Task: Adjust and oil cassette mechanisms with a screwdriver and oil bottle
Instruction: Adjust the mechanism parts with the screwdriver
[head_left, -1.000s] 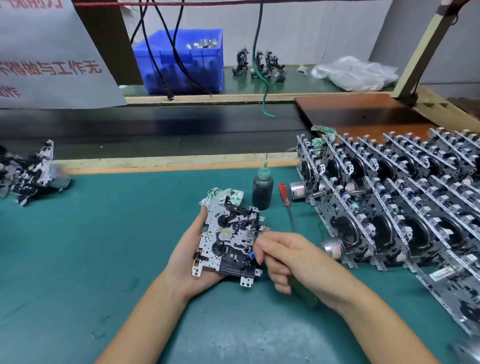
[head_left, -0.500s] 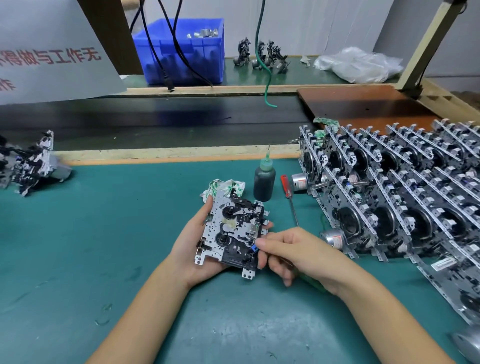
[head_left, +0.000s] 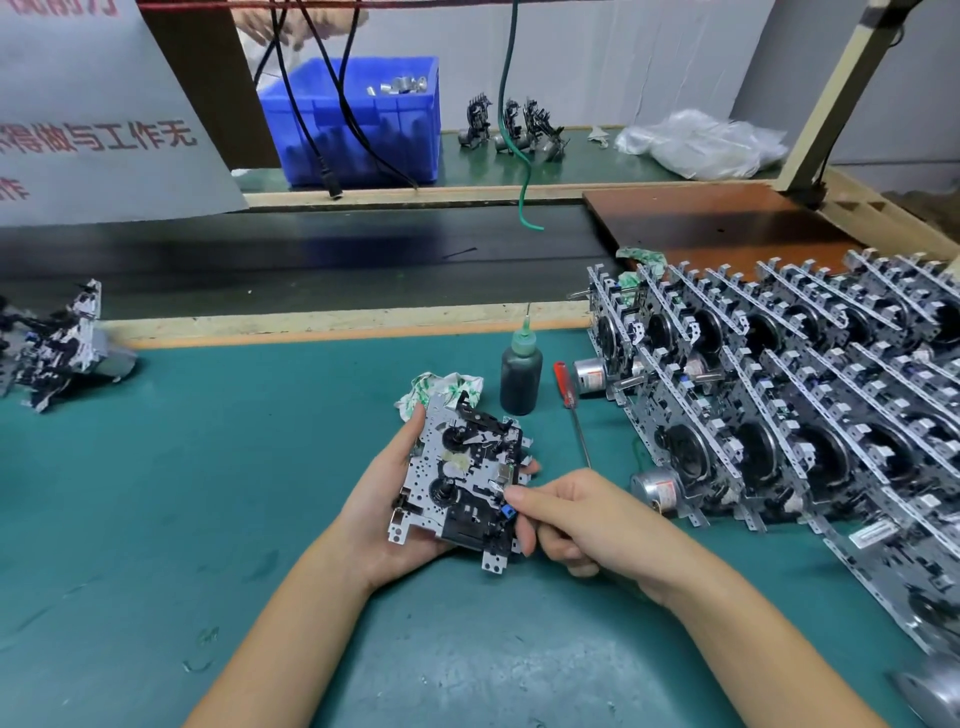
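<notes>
My left hand (head_left: 379, 512) grips a cassette mechanism (head_left: 462, 483) from below and from the left, its face tilted up towards me. My right hand (head_left: 587, 519) has its fingers curled round a thin tool, mostly hidden by the hand, with the fingertips at the blue part on the mechanism's right edge. A dark oil bottle (head_left: 521, 376) with a green needle cap stands upright on the green mat behind the mechanism. A red-handled screwdriver (head_left: 569, 400) lies on the mat to the bottle's right.
Rows of cassette mechanisms (head_left: 779, 415) stand packed on the right. A crumpled rag (head_left: 441, 387) lies behind the held mechanism. Another mechanism (head_left: 57, 353) sits at the far left. Beyond the mat runs a dark conveyor belt (head_left: 311, 260), with a blue crate (head_left: 358, 119) and a hanging green cable (head_left: 519, 156) behind.
Both hands and the held mechanism stay together with only slight shifts. The right hand's fingertips remain at the mechanism's right edge.
</notes>
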